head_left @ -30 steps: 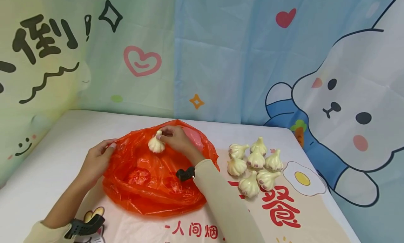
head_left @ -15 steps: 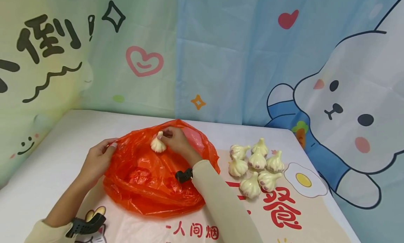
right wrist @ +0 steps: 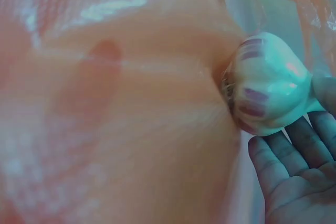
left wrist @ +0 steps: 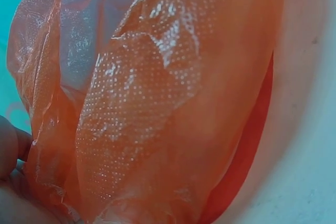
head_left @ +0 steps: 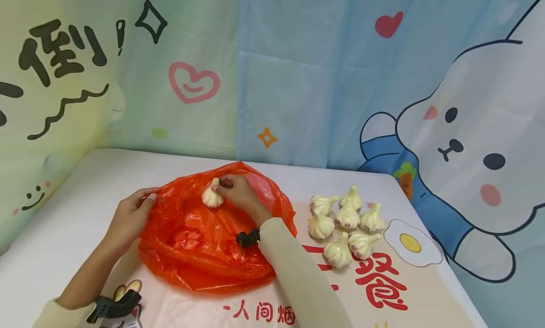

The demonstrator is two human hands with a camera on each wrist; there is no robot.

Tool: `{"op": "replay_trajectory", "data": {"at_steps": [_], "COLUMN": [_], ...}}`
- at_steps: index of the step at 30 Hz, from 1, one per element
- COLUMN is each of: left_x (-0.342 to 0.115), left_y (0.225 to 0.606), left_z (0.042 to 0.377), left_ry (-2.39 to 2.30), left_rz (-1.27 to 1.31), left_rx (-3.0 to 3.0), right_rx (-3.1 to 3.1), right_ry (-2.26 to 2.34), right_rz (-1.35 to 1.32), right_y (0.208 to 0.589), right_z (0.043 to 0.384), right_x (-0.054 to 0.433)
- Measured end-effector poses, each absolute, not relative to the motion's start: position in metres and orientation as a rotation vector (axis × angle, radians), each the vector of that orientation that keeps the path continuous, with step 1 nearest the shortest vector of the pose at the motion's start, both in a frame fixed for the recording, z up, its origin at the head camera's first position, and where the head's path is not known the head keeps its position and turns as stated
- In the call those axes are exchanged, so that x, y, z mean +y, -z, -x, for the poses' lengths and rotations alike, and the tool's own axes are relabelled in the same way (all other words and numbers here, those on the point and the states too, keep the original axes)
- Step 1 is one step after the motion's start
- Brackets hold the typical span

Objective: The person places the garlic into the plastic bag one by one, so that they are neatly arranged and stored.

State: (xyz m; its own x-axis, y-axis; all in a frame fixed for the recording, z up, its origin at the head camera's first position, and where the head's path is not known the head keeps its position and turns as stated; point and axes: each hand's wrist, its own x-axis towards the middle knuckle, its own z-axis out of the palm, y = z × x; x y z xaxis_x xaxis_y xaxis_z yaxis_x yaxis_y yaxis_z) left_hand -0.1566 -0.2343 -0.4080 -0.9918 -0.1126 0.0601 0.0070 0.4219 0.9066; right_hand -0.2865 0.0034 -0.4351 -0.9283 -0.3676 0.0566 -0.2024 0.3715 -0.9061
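An orange-red plastic bag (head_left: pixel 200 266) lies spread with its mouth wide on the table. My left hand (head_left: pixel 133 215) pinches the bag's left rim between thumb and fingers; in the left wrist view, part of that hand (left wrist: pixel 13 166) shows at the edge of the thin film. My right hand (head_left: pixel 240 191) holds a garlic bulb (head_left: pixel 211 196) by its stem over the bag's mouth. The right wrist view shows the bulb (right wrist: pixel 273 85) with its root end right at the bag's film, and the fingers (right wrist: pixel 270 163) stretched beneath the stem.
Several garlic bulbs (head_left: pixel 347 217) sit grouped on the table (head_left: pixel 340 176) to the right of the bag. A printed mat (head_left: pixel 417 295) with red characters and a fried egg picture lies under them. A cartoon backdrop cloth (head_left: pixel 281 72) hangs behind the table.
The head view shifts slightly. Both hands, the bag and the held garlic bulb stay almost where they were.
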Motion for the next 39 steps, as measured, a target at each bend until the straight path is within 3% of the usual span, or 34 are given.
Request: {"op": "replay_trajectory", "data": {"at_steps": [11, 22, 39], "left_x": [-0.234, -0.234, -0.237], "left_y": [0.409, 0.407, 0.408], "left_z": [0.157, 0.156, 0.155], "left_ry": [1.648, 1.662, 1.654], "left_rz": [-0.102, -0.115, -0.091], "left_rx": [-2.566, -2.564, -2.551], "right_rx": [2.445, 2.555, 2.340], "right_ry": [1.648, 1.538, 1.741], "right_rz": [0.553, 0.641, 0.857], "right_y": [0.433, 0.399, 0.352], "right_z": [0.285, 0.272, 0.230], "right_x": [0.009, 0.025, 0.086]}}
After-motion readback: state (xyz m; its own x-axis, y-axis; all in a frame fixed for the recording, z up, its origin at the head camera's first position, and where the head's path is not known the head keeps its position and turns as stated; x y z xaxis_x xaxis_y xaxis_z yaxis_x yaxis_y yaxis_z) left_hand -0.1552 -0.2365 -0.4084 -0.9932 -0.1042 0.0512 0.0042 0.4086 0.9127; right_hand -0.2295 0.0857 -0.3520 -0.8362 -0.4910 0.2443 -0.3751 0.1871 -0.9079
